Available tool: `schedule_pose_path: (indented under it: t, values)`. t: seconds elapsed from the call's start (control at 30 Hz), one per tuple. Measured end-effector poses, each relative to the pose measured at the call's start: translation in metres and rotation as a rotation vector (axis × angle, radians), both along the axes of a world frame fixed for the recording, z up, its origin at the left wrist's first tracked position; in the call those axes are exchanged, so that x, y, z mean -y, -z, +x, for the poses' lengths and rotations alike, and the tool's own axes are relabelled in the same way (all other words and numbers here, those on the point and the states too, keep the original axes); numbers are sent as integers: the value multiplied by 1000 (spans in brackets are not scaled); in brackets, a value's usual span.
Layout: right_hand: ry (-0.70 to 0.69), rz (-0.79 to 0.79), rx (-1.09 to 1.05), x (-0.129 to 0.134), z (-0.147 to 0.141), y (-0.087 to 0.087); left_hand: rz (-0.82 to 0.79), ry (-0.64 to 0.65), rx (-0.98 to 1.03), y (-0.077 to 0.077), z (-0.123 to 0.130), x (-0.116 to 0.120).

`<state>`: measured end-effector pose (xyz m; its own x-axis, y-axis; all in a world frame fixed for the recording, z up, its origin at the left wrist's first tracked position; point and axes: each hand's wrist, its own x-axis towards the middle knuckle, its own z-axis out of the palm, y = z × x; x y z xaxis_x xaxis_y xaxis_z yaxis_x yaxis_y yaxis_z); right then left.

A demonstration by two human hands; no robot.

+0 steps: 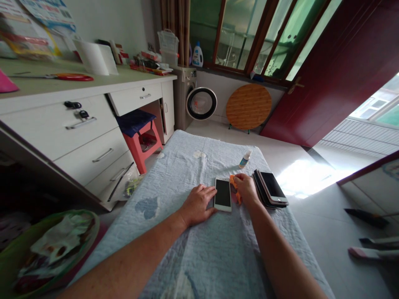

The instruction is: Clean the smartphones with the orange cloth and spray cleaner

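Observation:
A white phone [222, 194] with a dark screen lies flat on the pale blue cloth [199, 160]. My left hand [200, 204] rests at its left edge, fingertips touching it, the fingers and thumb apart. Just right of the phone, my right hand [245, 187] pinches an orange cloth [238, 195], which hangs down along the phone's right side. Beside my right hand is a stack of phones [272, 187], the top one white-edged with a dark screen. A small bottle with a white cap [245, 159] stands beyond my right hand.
A white desk with drawers [137, 97] runs along the left, with a pink stool [143, 145] under it. A basket [93, 236] sits at the lower left. Farther back are a washer with its door open [202, 103], a round wooden board [248, 106] and a red door [314, 70].

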<state>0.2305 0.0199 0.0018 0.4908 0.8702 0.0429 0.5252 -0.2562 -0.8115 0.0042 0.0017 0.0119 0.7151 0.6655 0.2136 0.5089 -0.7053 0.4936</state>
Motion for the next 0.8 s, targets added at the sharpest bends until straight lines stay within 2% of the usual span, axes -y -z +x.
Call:
schedule_pose_path:
  t: [0.17,0.57,0.8]
  values:
    - [-23,-3,-2,9,-1,-2,9,-6,-9,0,0,1]
    - [-121,-102,-16,62,-12,-17,45,-15,-7,2,1,1]
    - [-139,-117,-60,83,-15,-16,51,-27,-4,2,1,2]
